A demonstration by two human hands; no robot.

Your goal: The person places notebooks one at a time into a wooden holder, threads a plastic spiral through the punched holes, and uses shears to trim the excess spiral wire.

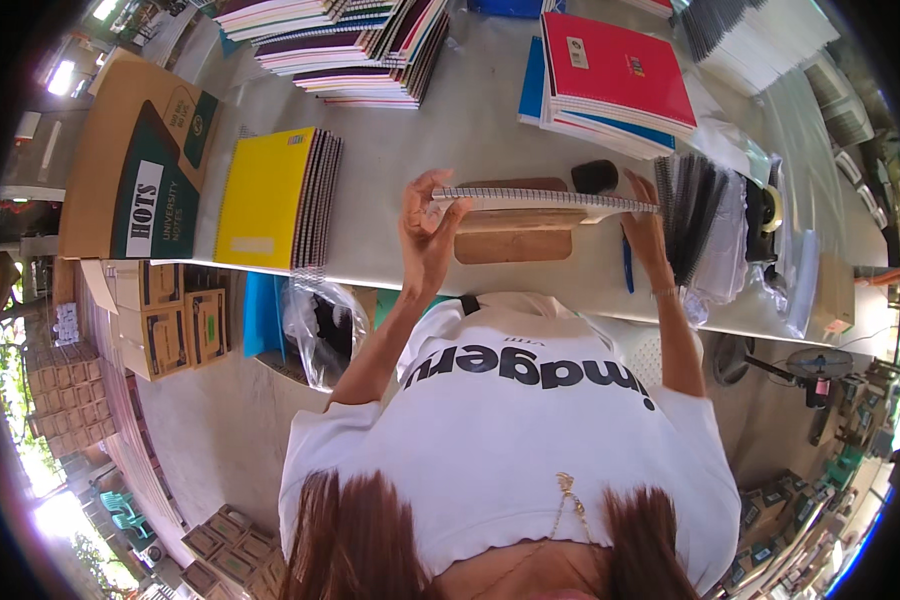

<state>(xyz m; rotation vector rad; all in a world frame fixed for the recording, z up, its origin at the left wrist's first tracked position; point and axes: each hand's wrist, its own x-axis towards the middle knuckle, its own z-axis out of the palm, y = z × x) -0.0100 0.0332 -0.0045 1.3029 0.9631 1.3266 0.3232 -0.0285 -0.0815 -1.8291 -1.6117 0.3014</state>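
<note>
A wire-bound notebook (545,200) stands nearly edge-on between my two hands, its spiral binding uppermost. Closed on its left end is my left hand (428,232), thumb and fingers pinching the corner. At the other end my right hand (647,228) grips the notebook, its fingers partly hidden behind it. Under the notebook lies a brown wooden board (513,247), with a rounded black object (595,177) just behind. A blue pen (627,265) rests beside my right wrist. Right of that hand are several black wire spirals (692,215).
Yellow notebooks (260,200) stand at left beside a cardboard carton (130,160). A tall notebook pile (360,50) and a red-covered stack (620,75) sit farther back. Clear plastic (720,235) and a tape roll (771,208) lie at right. The table's front edge (370,283) runs before me.
</note>
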